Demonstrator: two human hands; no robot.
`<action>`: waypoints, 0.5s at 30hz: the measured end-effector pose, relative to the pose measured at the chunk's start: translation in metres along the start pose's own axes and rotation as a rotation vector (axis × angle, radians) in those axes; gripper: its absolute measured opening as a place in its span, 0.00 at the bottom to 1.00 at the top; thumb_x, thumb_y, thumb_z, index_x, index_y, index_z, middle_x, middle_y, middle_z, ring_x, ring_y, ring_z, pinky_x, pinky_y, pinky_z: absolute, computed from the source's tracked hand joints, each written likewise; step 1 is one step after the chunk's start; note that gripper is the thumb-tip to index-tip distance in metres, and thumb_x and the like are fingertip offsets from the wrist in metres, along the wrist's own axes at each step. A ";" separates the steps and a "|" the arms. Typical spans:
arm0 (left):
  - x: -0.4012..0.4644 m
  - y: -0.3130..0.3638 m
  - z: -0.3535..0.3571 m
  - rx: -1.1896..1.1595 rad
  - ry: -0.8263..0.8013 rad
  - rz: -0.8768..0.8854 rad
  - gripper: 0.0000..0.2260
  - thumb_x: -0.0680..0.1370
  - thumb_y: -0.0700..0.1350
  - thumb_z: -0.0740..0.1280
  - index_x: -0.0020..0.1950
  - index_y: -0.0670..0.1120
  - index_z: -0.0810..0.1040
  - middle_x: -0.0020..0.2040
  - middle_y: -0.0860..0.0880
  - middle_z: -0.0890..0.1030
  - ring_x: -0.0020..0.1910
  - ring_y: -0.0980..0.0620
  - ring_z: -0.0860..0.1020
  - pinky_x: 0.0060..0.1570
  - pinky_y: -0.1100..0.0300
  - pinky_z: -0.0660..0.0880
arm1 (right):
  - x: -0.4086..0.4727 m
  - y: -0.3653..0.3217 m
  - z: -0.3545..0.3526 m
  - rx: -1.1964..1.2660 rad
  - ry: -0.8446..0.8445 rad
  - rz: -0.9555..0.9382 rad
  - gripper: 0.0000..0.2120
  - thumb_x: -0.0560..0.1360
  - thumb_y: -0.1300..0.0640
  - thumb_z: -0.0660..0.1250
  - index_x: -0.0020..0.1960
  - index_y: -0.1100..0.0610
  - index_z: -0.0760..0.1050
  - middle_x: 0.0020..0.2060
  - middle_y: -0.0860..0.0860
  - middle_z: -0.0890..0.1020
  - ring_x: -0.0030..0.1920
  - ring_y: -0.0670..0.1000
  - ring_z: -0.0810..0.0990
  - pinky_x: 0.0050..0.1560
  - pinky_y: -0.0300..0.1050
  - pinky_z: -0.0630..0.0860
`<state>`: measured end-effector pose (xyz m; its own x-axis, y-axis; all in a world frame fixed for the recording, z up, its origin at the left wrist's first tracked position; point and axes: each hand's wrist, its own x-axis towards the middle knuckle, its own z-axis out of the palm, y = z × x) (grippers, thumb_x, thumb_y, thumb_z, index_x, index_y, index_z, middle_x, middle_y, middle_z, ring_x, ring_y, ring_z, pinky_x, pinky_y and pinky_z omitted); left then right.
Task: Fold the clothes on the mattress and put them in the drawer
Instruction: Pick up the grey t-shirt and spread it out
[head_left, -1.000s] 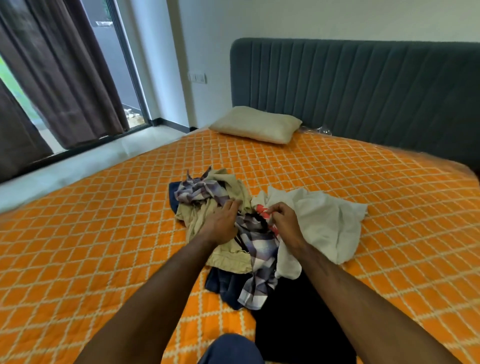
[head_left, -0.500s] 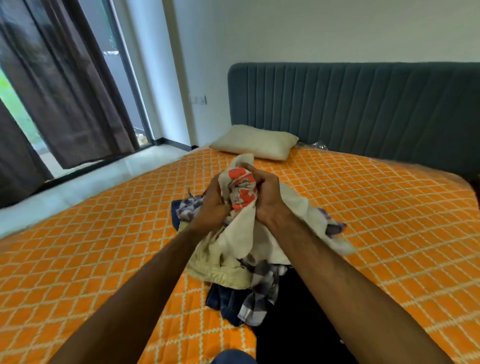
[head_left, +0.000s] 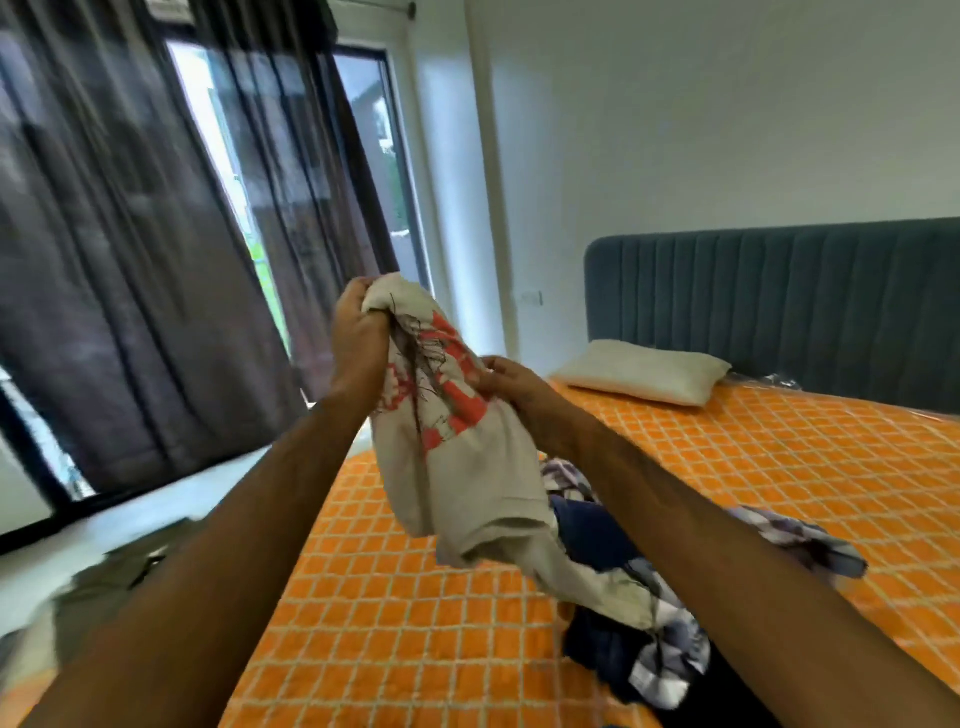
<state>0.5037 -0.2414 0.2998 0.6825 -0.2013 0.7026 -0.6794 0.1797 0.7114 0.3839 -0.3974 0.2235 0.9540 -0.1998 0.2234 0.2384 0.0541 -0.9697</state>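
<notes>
**Cream printed shirt held up over the bed**

Cream cotton with a red and black print, the shirt (head_left: 457, 441) hangs in the air above the orange quilted mattress (head_left: 415, 623), lifted clear of it except for its lowest fold, which trails down to the heap of clothes (head_left: 623, 613) and seems to touch it, though blur makes that hard to settle. The left hand (head_left: 358, 348) grips the top of the shirt in a closed fist, with a bunch of cloth poking out above the knuckles. The right hand (head_left: 511, 387), lower and just beside the shirt's print, pinches the fabric between thumb and fingers. The two hands are a little apart, with the printed panel stretched between them.

The heap lies on the mattress below and to the right of the shirt: a dark navy piece, a purple-and-white checked piece and something black at the mattress's near edge. A second checked garment (head_left: 795, 540) lies on the mattress past the right forearm. At the far end of the mattress a pale pillow (head_left: 644, 371) rests against the teal padded headboard (head_left: 779, 301). Left of the mattress, dark curtains (head_left: 130, 260) hang over a glass door.
</notes>
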 end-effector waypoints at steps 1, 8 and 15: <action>0.006 0.005 -0.019 0.027 0.049 -0.011 0.09 0.76 0.40 0.61 0.51 0.41 0.79 0.47 0.45 0.82 0.46 0.51 0.80 0.50 0.50 0.78 | 0.003 0.007 0.014 -0.085 -0.051 0.016 0.24 0.73 0.54 0.75 0.66 0.58 0.74 0.61 0.60 0.82 0.58 0.58 0.83 0.64 0.59 0.79; 0.010 0.014 -0.180 0.405 0.022 0.018 0.05 0.77 0.40 0.65 0.49 0.48 0.78 0.48 0.49 0.83 0.47 0.52 0.79 0.50 0.54 0.76 | 0.032 0.027 0.116 -0.404 0.081 -0.107 0.05 0.79 0.62 0.69 0.52 0.55 0.83 0.44 0.48 0.86 0.50 0.52 0.84 0.44 0.41 0.81; -0.024 -0.009 -0.334 1.054 -0.289 0.018 0.11 0.72 0.46 0.77 0.42 0.56 0.76 0.41 0.52 0.79 0.41 0.49 0.80 0.41 0.54 0.75 | 0.063 -0.009 0.142 -0.709 0.398 -0.410 0.09 0.76 0.66 0.65 0.50 0.57 0.81 0.45 0.52 0.83 0.43 0.48 0.78 0.43 0.43 0.75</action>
<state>0.5836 0.0835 0.2813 0.6749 -0.4503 0.5846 -0.6722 -0.7020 0.2353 0.4675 -0.2712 0.2600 0.6544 -0.4013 0.6409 0.2519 -0.6835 -0.6852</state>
